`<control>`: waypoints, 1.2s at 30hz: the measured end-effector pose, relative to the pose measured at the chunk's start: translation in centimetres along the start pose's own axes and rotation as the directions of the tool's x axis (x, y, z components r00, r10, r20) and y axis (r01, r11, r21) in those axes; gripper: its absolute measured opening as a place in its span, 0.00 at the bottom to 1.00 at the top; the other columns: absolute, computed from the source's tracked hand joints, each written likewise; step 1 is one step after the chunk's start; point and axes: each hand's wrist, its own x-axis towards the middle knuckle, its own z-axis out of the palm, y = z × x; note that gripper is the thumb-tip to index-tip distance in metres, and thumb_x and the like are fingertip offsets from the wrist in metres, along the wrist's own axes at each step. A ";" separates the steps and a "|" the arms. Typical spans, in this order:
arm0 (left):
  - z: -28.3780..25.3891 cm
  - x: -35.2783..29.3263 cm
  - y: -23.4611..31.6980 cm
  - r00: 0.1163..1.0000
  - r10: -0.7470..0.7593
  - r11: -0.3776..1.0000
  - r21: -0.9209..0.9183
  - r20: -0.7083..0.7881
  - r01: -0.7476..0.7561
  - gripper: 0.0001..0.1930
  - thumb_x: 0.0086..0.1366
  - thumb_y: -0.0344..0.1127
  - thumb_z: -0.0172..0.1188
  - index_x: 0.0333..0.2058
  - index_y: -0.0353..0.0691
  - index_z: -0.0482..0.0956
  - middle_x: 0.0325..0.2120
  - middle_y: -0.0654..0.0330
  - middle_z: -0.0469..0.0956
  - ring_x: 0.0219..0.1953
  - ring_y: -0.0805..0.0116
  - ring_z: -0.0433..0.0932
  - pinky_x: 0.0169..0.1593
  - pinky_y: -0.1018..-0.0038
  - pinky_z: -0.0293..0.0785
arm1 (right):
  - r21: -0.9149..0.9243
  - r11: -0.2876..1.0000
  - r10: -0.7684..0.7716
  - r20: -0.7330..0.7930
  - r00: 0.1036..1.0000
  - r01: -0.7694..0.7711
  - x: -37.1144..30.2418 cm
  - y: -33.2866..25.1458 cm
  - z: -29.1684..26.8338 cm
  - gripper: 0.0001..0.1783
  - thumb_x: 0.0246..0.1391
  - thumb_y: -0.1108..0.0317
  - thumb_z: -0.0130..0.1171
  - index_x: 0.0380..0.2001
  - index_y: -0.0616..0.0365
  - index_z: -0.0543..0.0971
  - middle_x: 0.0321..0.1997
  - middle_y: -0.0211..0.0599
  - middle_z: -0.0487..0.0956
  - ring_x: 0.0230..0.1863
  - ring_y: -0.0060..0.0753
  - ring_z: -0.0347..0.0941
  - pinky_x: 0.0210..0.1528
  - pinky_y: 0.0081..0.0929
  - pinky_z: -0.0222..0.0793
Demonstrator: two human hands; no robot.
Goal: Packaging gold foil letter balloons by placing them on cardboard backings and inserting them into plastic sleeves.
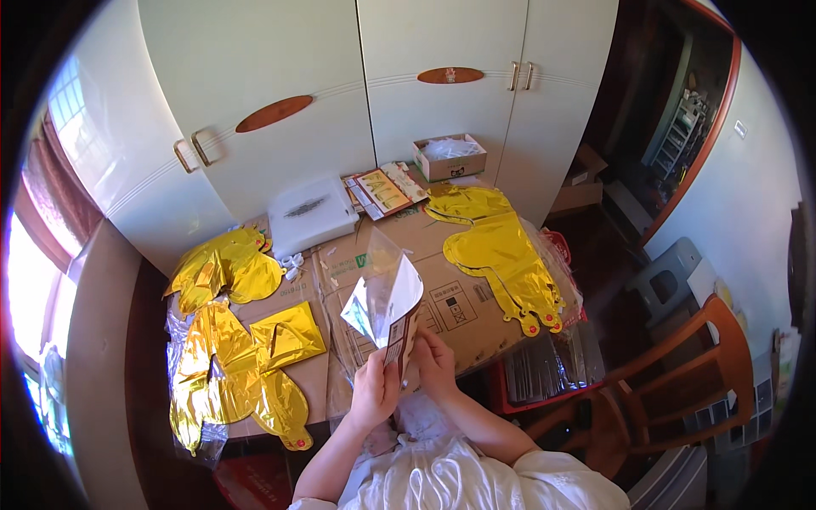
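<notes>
Head view: the left hand (376, 393) and right hand (436, 367) grasp the lower edges of a folded white packet (401, 297) with printed panel and clear plastic film; above brown flattened cardboard (476, 336), its long axis extends away from both hands' fingers, equally near.

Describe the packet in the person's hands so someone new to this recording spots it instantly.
Below the pale wardrobe stands a cardboard-covered table. At its near edge, the left hand and right hand hold a packet by its lower end. Its see-through top and curled white face set it apart from the gold foil pieces on either side.
</notes>
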 end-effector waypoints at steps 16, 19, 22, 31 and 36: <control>2.4 0.3 1.6 0.951 0.269 0.612 0.736 0.150 -0.289 0.24 0.51 0.31 0.58 0.51 0.42 0.77 0.36 0.65 0.72 0.37 0.68 0.75 0.33 0.74 0.75 | -0.091 0.994 -0.065 -0.101 0.993 0.056 0.2 4.8 -1.7 0.13 0.57 0.68 0.58 0.41 0.66 0.76 0.38 0.38 0.80 0.41 0.25 0.76 0.41 0.27 0.73; 2.6 0.6 1.2 0.950 0.271 0.607 0.739 0.154 -0.292 0.25 0.51 0.33 0.58 0.52 0.42 0.77 0.36 0.64 0.73 0.37 0.68 0.75 0.34 0.74 0.75 | -0.100 0.995 -0.034 -0.080 0.996 0.026 0.2 4.6 -1.7 0.12 0.60 0.68 0.55 0.41 0.67 0.76 0.37 0.37 0.80 0.40 0.23 0.75 0.40 0.26 0.73; 2.6 0.8 0.5 0.951 0.267 0.593 0.752 0.153 -0.288 0.25 0.52 0.33 0.57 0.52 0.42 0.77 0.36 0.64 0.72 0.37 0.68 0.75 0.34 0.73 0.75 | -0.146 0.989 0.010 -0.073 0.997 -0.021 0.0 2.9 -1.0 0.12 0.62 0.68 0.52 0.42 0.67 0.75 0.38 0.37 0.79 0.40 0.23 0.75 0.40 0.24 0.72; 2.2 1.3 -1.3 0.948 0.274 0.551 0.781 0.164 -0.294 0.27 0.52 0.34 0.56 0.54 0.43 0.75 0.33 0.64 0.70 0.33 0.71 0.74 0.33 0.75 0.74 | -0.108 0.992 -0.072 -0.122 0.990 0.058 0.0 3.7 -0.2 0.13 0.64 0.67 0.51 0.45 0.68 0.74 0.40 0.37 0.79 0.42 0.22 0.73 0.44 0.22 0.70; 2.2 1.4 -1.8 0.963 0.229 0.573 0.781 0.139 -0.249 0.26 0.54 0.34 0.57 0.55 0.47 0.76 0.32 0.64 0.71 0.33 0.68 0.75 0.32 0.73 0.73 | -0.177 0.983 -0.080 -0.125 0.989 0.057 0.1 3.8 -0.1 0.13 0.65 0.66 0.51 0.44 0.66 0.73 0.38 0.34 0.78 0.39 0.20 0.72 0.41 0.19 0.69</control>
